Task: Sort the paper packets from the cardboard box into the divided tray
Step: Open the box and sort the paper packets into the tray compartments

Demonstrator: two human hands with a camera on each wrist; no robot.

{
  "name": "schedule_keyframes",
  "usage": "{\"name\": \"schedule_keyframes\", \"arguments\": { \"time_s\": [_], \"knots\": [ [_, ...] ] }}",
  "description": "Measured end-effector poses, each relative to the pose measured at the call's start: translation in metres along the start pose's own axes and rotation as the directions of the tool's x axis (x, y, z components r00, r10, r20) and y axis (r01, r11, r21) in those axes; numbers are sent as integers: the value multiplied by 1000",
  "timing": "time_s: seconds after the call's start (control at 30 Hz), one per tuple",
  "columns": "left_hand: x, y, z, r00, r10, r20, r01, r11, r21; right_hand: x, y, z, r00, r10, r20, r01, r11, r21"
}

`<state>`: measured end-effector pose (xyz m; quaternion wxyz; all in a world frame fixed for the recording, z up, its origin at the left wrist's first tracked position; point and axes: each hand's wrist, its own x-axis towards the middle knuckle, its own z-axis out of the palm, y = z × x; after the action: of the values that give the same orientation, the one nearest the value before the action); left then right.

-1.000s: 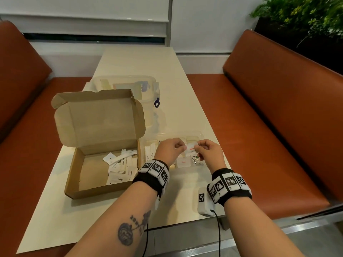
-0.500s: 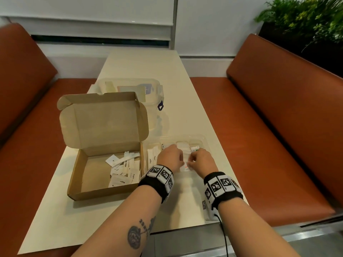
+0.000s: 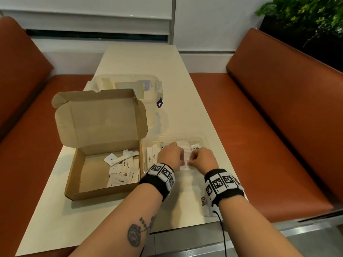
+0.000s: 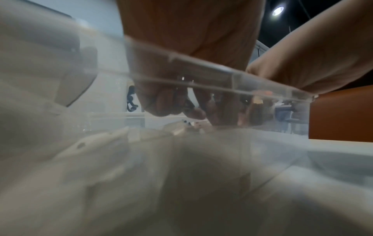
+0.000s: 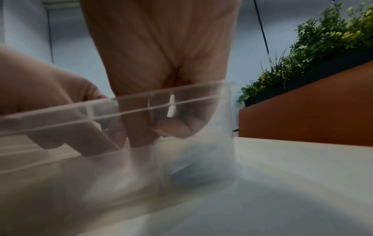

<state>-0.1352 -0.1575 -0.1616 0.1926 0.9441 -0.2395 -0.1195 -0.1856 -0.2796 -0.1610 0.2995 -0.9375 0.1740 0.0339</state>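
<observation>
Packets, seemingly pinched by both hands, inside tray rim.

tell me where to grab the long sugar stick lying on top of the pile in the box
Pinch the sugar stick across its narrow width near the middle, coming straight down from above. It lies flat and slanted on top of the other packets, so its long edges are free, while the box walls and raised lid block a low sideways approach. The left hand is nearer the box.
</observation>
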Motion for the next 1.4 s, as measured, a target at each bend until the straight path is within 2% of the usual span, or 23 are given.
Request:
{"name": "schedule_keyframes", "arguments": {
  "time_s": [0.1, 0.3, 0.4, 0.67, 0.87, 1.0, 1.4],
  "knots": [
    [1, 2, 1, 998, 27, 52, -29, 999, 35, 2, -2, 0, 999, -10, 50, 15, 996, -88],
    [3, 8, 4, 993, 70, 99, -87, 979, 185, 1, -1, -3, 990, -51, 131, 67, 991, -117],
    [4, 9, 4, 991, 68, 112, -93, 969, 230, 1, -3, -2, 988, -86, 132, 108, 979, -171],
    [4, 7, 9, 996, 37, 76, -50, 983, 177, 4, -4, 2, 993, -81, 90, 96, 980, -176],
    [3, 5, 9, 997, 32, 69, -44, 984, 170, 3, 4, 2, 994, -96, 56, 99, 994, -55],
    [4, 6, 9, 996, 21, 82, -35, 984, 177, 3, 7, 5, 996, -87, 0, 87, 995, -46],
    [0, 9, -1, 998, 15, 55, -22, 992, 128, 5, 8, 5, 999, -45, 17, 45, 999, -11]
  ]
}}
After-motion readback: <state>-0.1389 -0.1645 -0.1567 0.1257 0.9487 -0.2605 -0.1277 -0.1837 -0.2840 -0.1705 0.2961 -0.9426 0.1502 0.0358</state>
